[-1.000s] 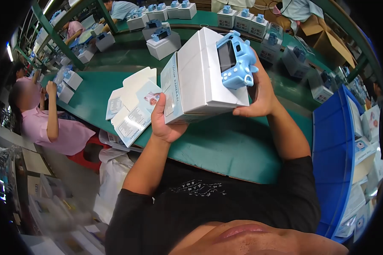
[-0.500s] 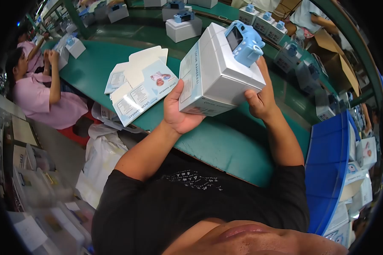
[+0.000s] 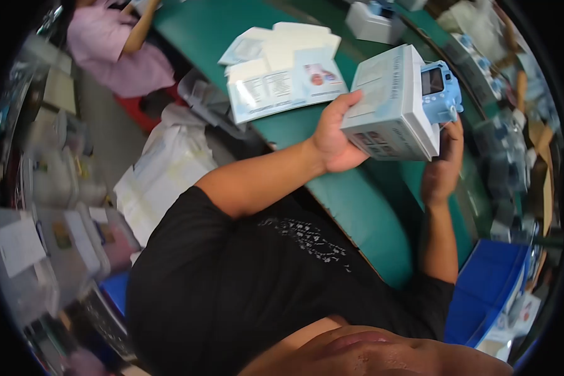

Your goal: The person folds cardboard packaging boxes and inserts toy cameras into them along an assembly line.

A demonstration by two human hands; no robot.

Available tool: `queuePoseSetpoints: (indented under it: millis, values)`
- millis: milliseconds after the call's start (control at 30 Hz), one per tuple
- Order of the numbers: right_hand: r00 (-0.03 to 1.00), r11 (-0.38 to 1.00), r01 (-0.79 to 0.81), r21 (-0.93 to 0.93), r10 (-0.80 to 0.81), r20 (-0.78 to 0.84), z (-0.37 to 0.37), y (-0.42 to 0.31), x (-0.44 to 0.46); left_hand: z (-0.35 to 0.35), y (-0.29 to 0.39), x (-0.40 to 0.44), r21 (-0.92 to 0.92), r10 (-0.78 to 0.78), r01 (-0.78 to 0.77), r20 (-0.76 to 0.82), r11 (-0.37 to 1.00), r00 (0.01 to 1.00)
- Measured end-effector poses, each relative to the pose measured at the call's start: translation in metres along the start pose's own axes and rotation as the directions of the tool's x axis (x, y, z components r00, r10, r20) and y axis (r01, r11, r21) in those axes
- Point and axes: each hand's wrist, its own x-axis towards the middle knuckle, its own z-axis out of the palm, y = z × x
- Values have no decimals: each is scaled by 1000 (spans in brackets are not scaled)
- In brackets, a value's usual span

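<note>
With left hand (image 3: 337, 141) fingers clamped on box (image 3: 377, 94) at two o'clock, supports blue camera (image 3: 440, 97) at three-o'clock end; cannot tell closure of right hand (image 3: 442, 175). Appears mid-handling; calls for steady support.

Indoor lighting is moderate, with a dim periphery. White glare covers part of the printed cards (image 3: 319, 78) and washes out some text. A soft, dark shadow crosses the green table (image 3: 351, 210) below the box (image 3: 385, 103). Small bright spots appear at the far left edge. Fine print on the box is blurred. The plastic bins (image 3: 62, 241) and the right-hand background are soft. Wide-angle distortion bends the outer areas; a black circular border darkens the corners.
</note>
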Motion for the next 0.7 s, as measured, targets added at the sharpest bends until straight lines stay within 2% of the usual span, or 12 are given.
queuePoseSetpoints:
  millis: [67,100,200,300,333,367,400,467,500,567,633,700]
  values:
    - [982,832,-189,522,175,75,-7,-7,11,-1,9,1,36,29,-32,80,999,996]
    - [981,831,-194,522,174,88,-4,-11,10,-1,8,3,30,41,-43,79,999,996]
    - [932,882,-362,302,353,87,11,-23,-1,-1,-4,8,524,227,-253,114,813,967]
    - [903,884,-429,184,425,61,3,-11,2,12,13,1,890,232,-284,210,357,950]
    - [899,886,-438,154,436,43,-10,1,8,15,27,-6,886,232,-287,212,363,949]
    - [896,888,-443,126,444,24,-24,14,16,16,45,-16,985,179,-163,170,-52,969]
    - [893,888,-449,99,451,5,-38,27,24,17,63,-27,885,152,-25,107,-464,983]
    - [910,911,-402,-86,388,-150,-65,54,39,16,103,-52,517,190,61,200,-854,961]
    - [909,912,-402,-88,385,-161,-80,73,45,12,116,-64,328,289,220,181,-919,940]
    - [903,597,-411,-689,166,-395,-113,115,48,-1,141,-78,216,396,379,40,-900,917]
    - [888,401,-460,-792,188,-420,-146,155,48,-3,147,-71,242,378,362,22,-900,925]
    - [881,356,-471,-807,245,-405,-213,220,29,-4,154,-75,289,364,359,-39,-887,931]
